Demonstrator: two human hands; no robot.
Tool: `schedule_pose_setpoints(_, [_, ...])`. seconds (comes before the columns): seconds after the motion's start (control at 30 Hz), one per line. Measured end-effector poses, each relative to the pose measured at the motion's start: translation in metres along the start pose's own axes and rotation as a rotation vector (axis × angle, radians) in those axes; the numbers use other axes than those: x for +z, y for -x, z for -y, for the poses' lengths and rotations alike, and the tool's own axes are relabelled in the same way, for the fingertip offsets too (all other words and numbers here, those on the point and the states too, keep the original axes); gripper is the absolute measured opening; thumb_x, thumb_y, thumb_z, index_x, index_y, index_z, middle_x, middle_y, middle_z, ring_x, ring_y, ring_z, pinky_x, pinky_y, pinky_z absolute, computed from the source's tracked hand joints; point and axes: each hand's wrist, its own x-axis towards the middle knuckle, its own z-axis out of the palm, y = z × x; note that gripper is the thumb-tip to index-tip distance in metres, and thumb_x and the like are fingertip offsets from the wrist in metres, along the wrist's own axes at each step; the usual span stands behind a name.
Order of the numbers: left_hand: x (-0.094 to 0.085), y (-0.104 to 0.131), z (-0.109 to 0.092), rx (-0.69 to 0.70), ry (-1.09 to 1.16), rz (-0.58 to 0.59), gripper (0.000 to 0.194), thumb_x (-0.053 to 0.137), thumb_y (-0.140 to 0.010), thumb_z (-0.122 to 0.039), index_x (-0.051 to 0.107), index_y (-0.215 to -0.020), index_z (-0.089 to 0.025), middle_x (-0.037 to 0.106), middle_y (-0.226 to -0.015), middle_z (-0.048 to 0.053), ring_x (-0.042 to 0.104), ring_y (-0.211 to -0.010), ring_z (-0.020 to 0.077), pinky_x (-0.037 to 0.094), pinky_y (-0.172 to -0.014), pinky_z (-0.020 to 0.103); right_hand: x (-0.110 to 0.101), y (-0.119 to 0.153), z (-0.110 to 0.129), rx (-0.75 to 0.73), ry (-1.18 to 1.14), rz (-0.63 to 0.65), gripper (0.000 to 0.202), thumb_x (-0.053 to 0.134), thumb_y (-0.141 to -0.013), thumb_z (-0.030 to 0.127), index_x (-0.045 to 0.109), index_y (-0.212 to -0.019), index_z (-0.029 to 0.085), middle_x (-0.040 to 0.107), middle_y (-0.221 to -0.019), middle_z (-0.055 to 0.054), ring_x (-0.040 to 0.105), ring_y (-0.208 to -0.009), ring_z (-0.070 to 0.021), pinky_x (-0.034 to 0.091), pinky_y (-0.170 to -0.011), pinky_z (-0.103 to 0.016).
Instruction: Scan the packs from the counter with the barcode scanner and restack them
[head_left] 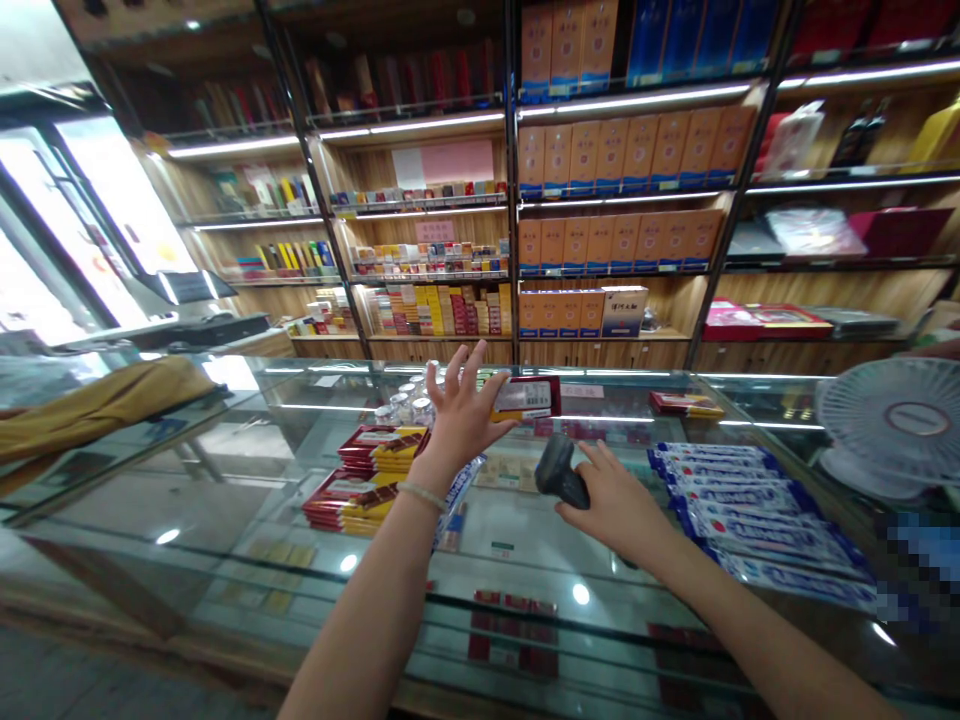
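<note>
My left hand (459,415) holds a red and yellow chocolate bar packet (534,398) by its left end, between thumb and forefinger, the other fingers spread. A white label with a barcode faces up on the packet. My right hand (611,495) is closed around a dark barcode scanner (559,468), its head just below the packet and apart from it. Two stacks of similar red and yellow packets (349,502) lie left of my left forearm. Partly hidden behind that wrist is a blue and white packet (463,482).
The glass counter (225,480) bears a row of blue and white packets (739,500) at right, more red packets (686,404) behind, and small clear-lidded containers (405,402). A white fan (892,420) stands far right; mustard cloth (112,405) lies left. Stocked shelves (615,195) line the wall.
</note>
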Motion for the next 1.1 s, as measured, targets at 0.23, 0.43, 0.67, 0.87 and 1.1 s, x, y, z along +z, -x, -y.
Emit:
schedule_pose_setpoints(0.23, [0.001,-0.001,0.000,-0.063,-0.018,-0.043,0.065,0.087,-0.068,-0.050,0.064,-0.125,-0.029,0.026,-0.169,0.014,0.023,-0.154,0.0424,0.000,-0.122,0.070,-0.068,-0.012,0.000,0.200,-0.956,0.197,0.051,0.062,-0.086,0.058,0.054,-0.123,0.024,0.071,-0.086,0.001,0.072,-0.064,-0.0199,0.059,-0.069,-0.036])
schedule_pose_setpoints(0.43, [0.001,0.000,0.002,-0.072,-0.040,-0.061,0.067,0.089,-0.066,-0.048,0.064,-0.126,-0.031,0.031,-0.167,0.013,0.026,-0.153,0.0422,0.003,-0.123,0.069,-0.080,-0.005,0.001,0.170,-1.249,0.198,0.039,0.060,-0.087,0.062,0.052,-0.096,0.026,0.054,-0.054,0.015,0.045,-0.032,-0.0070,0.060,-0.078,-0.036])
schedule_pose_setpoints(0.67, [0.002,0.000,0.001,-0.085,-0.009,-0.045,0.068,0.088,-0.067,-0.050,0.064,-0.127,-0.030,0.027,-0.169,0.012,0.022,-0.154,0.0425,0.000,-0.123,0.068,-0.069,0.010,0.006,0.177,-1.153,0.181,0.048,0.062,-0.086,0.059,0.052,-0.118,0.026,0.054,-0.051,0.018,0.044,-0.028,-0.0071,0.057,-0.094,-0.044])
schedule_pose_setpoints(0.87, [0.002,-0.002,0.001,-0.100,-0.009,-0.029,0.064,0.085,-0.069,-0.050,0.065,-0.127,-0.029,0.028,-0.168,0.012,0.022,-0.154,0.0423,-0.002,-0.123,0.068,-0.065,0.013,0.010,0.227,-1.073,0.174,0.034,0.062,-0.087,0.055,0.056,-0.099,0.024,0.048,-0.042,0.017,0.046,-0.028,-0.0087,0.057,-0.094,-0.045])
schedule_pose_setpoints(1.1, [-0.002,-0.002,0.000,-0.101,-0.028,-0.020,0.068,0.088,-0.067,-0.048,0.064,-0.128,-0.029,0.027,-0.169,0.013,0.021,-0.154,0.0417,0.000,-0.123,0.067,-0.068,0.015,0.013,0.198,-1.040,0.203,0.045,0.063,-0.084,0.058,0.055,-0.113,0.024,0.052,-0.046,0.016,0.049,-0.030,-0.0100,0.060,-0.068,-0.037])
